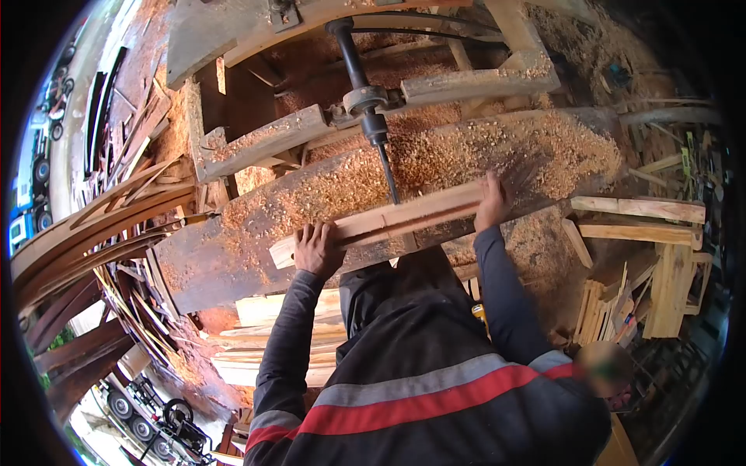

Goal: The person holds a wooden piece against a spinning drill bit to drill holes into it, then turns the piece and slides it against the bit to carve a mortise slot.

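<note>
A long squared length of timber (388,222) lies across in front of me, its left end nearer to me than its right. My left hand (318,247) grips it close to the left end, fingers over the top, with a dark hole in the wood beside them. Near the other end, my right hand (493,202) is closed around the timber. A drill bit (388,172) in a dark chuck (374,128) points at the timber's far side between my hands. Its tip meets the wood's edge; how deep it sits I cannot tell. A dark groove runs along the timber's near side.
Wood chips cover the work table (186,268). A wooden frame (268,141) carries the drill's shaft (354,66). Stacked boards (276,334) lie at my left, near my legs. More timber pieces (641,208) rest at the right. Scrap strips (140,299) lean at far left.
</note>
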{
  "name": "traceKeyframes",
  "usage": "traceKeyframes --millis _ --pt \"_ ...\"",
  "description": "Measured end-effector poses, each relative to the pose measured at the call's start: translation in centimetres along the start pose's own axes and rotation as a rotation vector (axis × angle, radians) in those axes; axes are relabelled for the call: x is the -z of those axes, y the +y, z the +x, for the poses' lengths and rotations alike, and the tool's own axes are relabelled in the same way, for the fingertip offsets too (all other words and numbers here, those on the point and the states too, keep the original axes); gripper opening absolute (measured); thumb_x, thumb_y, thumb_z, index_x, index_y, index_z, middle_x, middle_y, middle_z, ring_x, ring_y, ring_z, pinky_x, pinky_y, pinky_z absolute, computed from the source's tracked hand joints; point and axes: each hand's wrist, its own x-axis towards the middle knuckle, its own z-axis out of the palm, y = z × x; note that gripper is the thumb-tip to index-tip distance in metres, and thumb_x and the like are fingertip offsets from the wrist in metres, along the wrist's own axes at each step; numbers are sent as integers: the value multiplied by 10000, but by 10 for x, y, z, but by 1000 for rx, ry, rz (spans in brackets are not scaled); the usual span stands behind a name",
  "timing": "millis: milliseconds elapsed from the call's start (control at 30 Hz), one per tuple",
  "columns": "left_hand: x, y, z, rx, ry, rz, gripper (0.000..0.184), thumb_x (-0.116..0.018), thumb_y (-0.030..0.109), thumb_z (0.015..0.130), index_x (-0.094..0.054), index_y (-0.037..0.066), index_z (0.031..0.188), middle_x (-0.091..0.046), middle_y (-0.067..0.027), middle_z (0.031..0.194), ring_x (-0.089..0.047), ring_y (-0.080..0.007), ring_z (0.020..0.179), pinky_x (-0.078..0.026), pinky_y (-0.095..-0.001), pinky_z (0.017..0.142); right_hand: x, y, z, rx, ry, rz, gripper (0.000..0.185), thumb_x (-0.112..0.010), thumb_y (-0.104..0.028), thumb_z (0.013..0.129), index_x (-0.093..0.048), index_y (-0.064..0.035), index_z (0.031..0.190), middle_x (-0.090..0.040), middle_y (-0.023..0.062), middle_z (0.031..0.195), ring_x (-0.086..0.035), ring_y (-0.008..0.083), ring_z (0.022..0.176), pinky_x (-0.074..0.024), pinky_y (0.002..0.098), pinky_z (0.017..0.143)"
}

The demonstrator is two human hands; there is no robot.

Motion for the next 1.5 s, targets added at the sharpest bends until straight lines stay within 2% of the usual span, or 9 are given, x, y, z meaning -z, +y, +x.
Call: traceKeyframes --millis 167,233,300,367,633,767,1067,1167,1500 --pt "-6 9 -27 -57 -42 -10 643 -815 343 650 -585 114 1206 -609 -99 1166 -565 -324 1092 -410 -494 951 68 8 -28 -4 -31 -2 182 -712 -128 941 -690 29 853 -710 95 893 -674 181 860 -545 305 791" --pt "-4 16 -24 -38 -35 -26 609 -794 272 630 -592 123 1185 -627 -90 1154 -575 -309 1068 -409 -484 936 68 -3 -32 -58 12 -9 227 -655 -148 961 -661 12 800 -723 118 888 -686 225 902 -533 383 881" --pt "-2 19 -18 -65 -5 -57 586 -785 251 625 -597 129 1166 -643 -77 1117 -589 -303 1036 -409 -480 911 72 -11 -27 54 -149 -165 245 -624 -151 966 -659 8 782 -735 144 931 -694 241 953 -517 398 925" --pt "-4 20 -12 -59 -7 -60 571 -781 241 628 -598 131 1158 -648 -71 1111 -595 -302 1023 -409 -477 899 68 -6 -25 154 -131 -216 261 -614 -167 971 -686 53 852 -739 146 963 -683 229 946 -498 376 944" --pt "-2 15 -1 -49 -24 -44 598 -813 223 595 -633 128 1156 -687 -77 1138 -622 -308 1047 -413 -467 916 47 0 -12 30 27 -115 245 -573 -142 975 -615 6 783 -694 127 884 -678 266 930 -509 417 945" --pt "-4 8 9 -54 20 -62 574 -821 252 612 -643 136 1146 -693 -61 1141 -634 -287 1032 -409 -472 923 32 -1 -8 -34 86 -167 226 -569 -168 988 -651 9 874 -666 107 921 -649 242 960 -489 394 947" --pt "-5 14 7 -23 -7 -21 562 -801 237 621 -629 167 1151 -688 -39 1143 -630 -255 1028 -402 -459 933 30 0 9 -75 36 -182 221 -596 -174 980 -670 18 897 -674 113 912 -648 233 965 -481 379 943" --pt "-5 17 8 39 16 -62 578 -797 228 618 -624 175 1166 -688 -31 1136 -627 -250 1033 -400 -461 941 29 3 16 16 -85 -244 188 -552 -160 1011 -640 2 976 -607 81 910 -624 244 1031 -464 408 984" --pt "-7 19 11 85 27 -63 623 -817 233 593 -611 171 1178 -681 -33 1131 -623 -267 1017 -402 -477 944 4 4 28 -20 -103 -129 195 -570 -143 1000 -651 23 938 -606 83 888 -620 228 949 -507 401 967"
